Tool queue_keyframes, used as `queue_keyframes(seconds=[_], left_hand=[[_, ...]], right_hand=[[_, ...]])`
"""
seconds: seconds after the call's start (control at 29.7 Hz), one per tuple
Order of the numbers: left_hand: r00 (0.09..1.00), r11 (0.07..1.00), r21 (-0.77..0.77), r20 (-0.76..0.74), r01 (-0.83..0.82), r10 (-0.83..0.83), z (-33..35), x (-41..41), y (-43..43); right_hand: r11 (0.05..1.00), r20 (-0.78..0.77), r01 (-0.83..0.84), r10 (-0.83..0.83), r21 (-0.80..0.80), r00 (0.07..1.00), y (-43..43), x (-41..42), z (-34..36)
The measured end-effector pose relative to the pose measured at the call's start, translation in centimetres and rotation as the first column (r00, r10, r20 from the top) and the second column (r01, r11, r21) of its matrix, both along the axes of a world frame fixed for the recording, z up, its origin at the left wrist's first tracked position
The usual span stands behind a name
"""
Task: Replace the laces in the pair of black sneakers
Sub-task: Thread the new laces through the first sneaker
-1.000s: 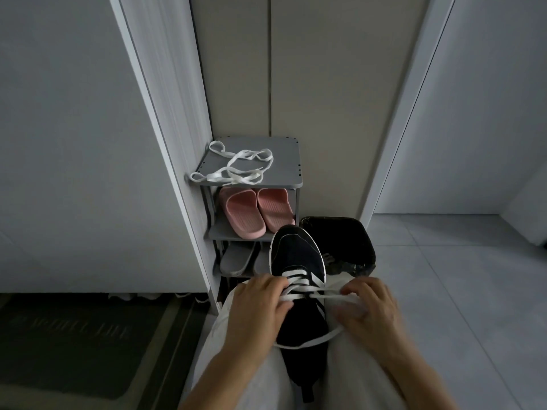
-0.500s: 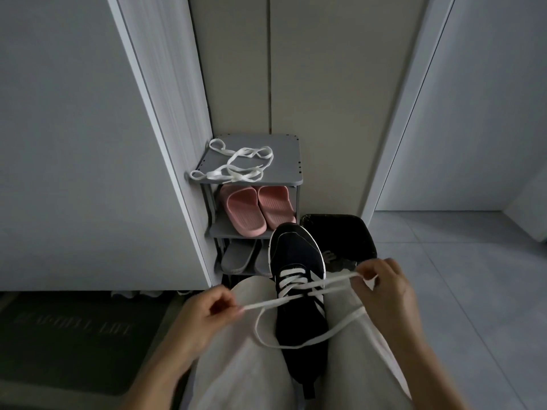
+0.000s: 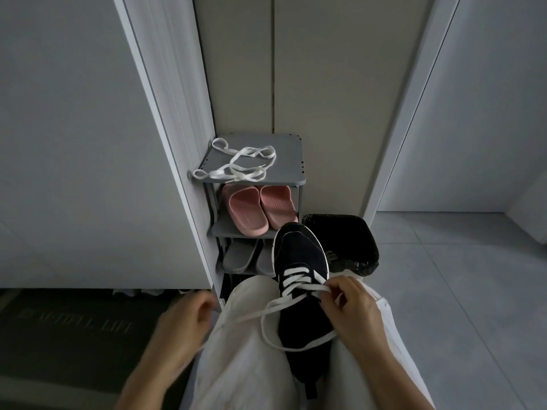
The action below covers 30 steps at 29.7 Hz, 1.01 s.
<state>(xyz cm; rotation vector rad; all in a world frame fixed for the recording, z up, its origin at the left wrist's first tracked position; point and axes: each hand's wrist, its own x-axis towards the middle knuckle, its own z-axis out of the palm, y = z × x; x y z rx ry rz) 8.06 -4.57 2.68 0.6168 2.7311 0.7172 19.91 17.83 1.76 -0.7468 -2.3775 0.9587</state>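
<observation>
Head view: the sneaker (image 3: 300, 279) lies toe-forward between the person's thighs, its lower eyelets already crossed by the white lace (image 3: 296, 303). The right hand (image 3: 352, 309) has its grip pinching the lace beside the eyelets. The left hand (image 3: 180, 321) is blurred; its grip is curled, apparently on the lace's far end, though I cannot tell. Uneven pulling could leave mismatched ends, and the loose loop over the sneaker may twist or snag. A spare lace (image 3: 239, 164) lies on the rack (image 3: 290, 161) top.

Blurred, unreadable lettering on doormat (image 3: 74, 324)
</observation>
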Motion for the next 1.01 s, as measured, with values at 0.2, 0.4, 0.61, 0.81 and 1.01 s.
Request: queue_keyframes(seconds=[0.2, 0.4, 0.61, 0.81, 1.01], left_hand=[[0.919, 0.942, 0.197, -0.342, 0.271, -0.193, -0.3, 4.5, 8.1], [0.979, 0.891, 0.429, 0.065, 0.147, -0.193, -0.1, 4.1, 7.7], [0.913, 0.872, 0.473, 0.399, -0.124, -0.087, 0.1, 1.1, 2.1], [0.87, 0.898, 0.436, 0.461, -0.05, -0.175, 0.9, 1.8, 3.4], [0.936, 0.892, 0.443, 0.273, 0.084, -0.224, 0.6, 2.7, 5.9]], right_hand=[[0.996, -0.093, 0.02, -0.028, -0.082, 0.995, 0.0, 0.2, 0.0], [0.975, -0.155, -0.05, 0.017, -0.215, 0.988, 0.4, 0.5, -0.2], [0.982, -0.106, -0.108, 0.093, -0.153, 0.99, 0.2, 0.4, -0.1], [0.985, -0.063, -0.134, 0.127, -0.11, 0.99, 0.1, 0.2, -0.3], [0.987, -0.056, -0.133, 0.128, -0.091, 0.99, 0.2, 0.3, -0.6]])
